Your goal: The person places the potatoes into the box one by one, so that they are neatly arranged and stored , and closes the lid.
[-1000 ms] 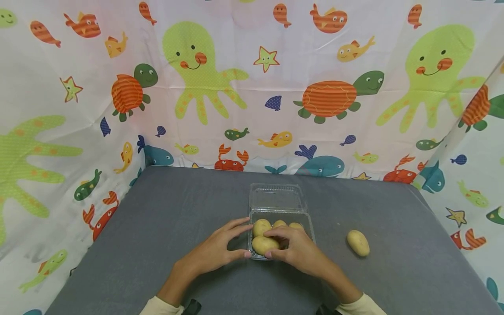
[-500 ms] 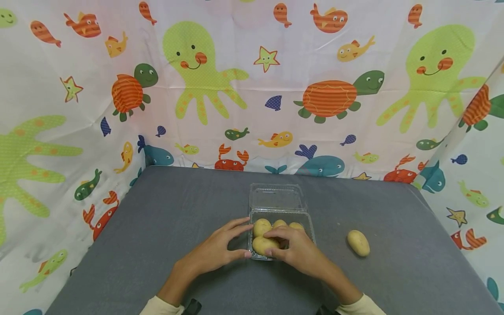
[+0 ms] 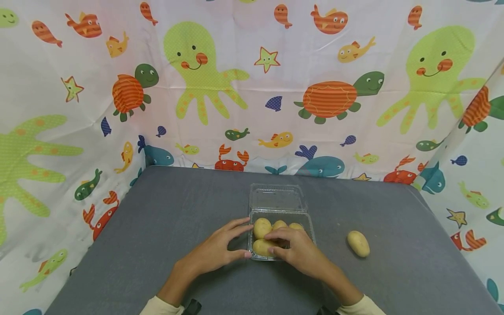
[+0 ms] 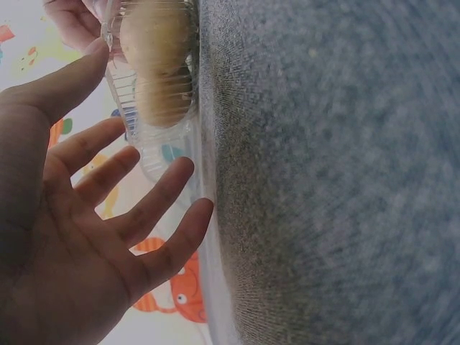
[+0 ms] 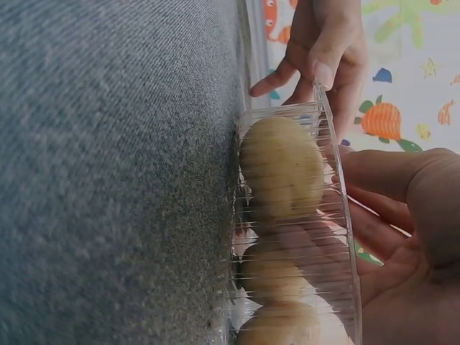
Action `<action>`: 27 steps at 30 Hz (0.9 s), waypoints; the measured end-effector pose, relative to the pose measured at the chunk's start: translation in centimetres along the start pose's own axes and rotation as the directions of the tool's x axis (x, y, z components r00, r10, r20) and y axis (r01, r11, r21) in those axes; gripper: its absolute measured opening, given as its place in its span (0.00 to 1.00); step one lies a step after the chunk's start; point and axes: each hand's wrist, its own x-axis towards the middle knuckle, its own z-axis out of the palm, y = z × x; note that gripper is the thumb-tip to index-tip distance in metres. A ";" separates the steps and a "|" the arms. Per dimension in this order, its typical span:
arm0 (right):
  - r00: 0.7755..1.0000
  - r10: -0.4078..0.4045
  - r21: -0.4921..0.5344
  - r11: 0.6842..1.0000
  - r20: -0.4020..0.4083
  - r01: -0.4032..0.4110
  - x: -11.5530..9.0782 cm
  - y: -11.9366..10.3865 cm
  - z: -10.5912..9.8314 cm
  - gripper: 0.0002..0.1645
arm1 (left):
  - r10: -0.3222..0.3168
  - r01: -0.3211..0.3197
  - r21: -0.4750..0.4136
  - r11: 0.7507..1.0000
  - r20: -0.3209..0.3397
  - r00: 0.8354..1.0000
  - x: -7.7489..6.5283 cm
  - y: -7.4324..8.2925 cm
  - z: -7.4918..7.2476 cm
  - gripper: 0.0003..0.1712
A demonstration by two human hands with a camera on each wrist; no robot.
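Note:
A clear plastic clamshell box (image 3: 312, 227) lies with its lid (image 3: 277, 197) folded back, holding several potatoes. At its left side my left hand (image 3: 212, 251) has its fingers spread, thumb tip and forefinger right at the rim. My right hand (image 3: 297, 250) is over the front of the box, fingers bent loosely above the front-left potato (image 3: 261, 247). In the right wrist view its thumb (image 5: 381, 171) stays above the rim while that potato (image 5: 280, 165) sits down inside the box. The right hand hides part of the other potatoes.
One loose potato (image 3: 358, 243) lies on the grey tabletop (image 3: 189, 197) to the right of the box. A white curtain (image 3: 260, 100) printed with sea animals hangs behind the table and along both sides.
The front-left potato has settled slightly lower in the box, and the right thumb has drawn back a little from it. The left hand has kept its place.

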 end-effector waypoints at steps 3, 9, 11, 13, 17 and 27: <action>1.000 0.005 0.008 1.000 0.001 -0.005 0.0 0.1 0.0 0.18 | -0.007 0.007 -0.001 1.000 0.005 1.000 0.0 0.0 0.0 0.42; 1.000 0.011 0.017 1.000 0.000 -0.011 -0.1 0.0 0.0 0.18 | -0.009 0.009 -0.005 1.000 0.008 1.000 -0.1 0.0 0.0 0.42; 1.000 0.010 0.021 1.000 0.000 -0.010 -0.2 0.0 0.0 0.18 | -0.007 0.007 -0.003 1.000 0.006 1.000 -0.1 0.1 0.0 0.42; 1.000 0.008 0.024 1.000 0.001 -0.008 -0.2 0.0 0.0 0.18 | -0.006 0.006 -0.003 1.000 0.005 1.000 -0.1 0.1 0.0 0.41; 1.000 0.011 0.021 1.000 0.002 -0.011 -0.3 0.0 -0.1 0.18 | -0.008 0.008 -0.001 1.000 0.007 1.000 -0.1 0.1 0.0 0.42; 1.000 0.016 -0.002 1.000 -0.014 -0.016 -0.4 0.1 -0.1 0.19 | -0.006 0.006 0.007 1.000 0.004 1.000 -0.1 0.1 0.0 0.42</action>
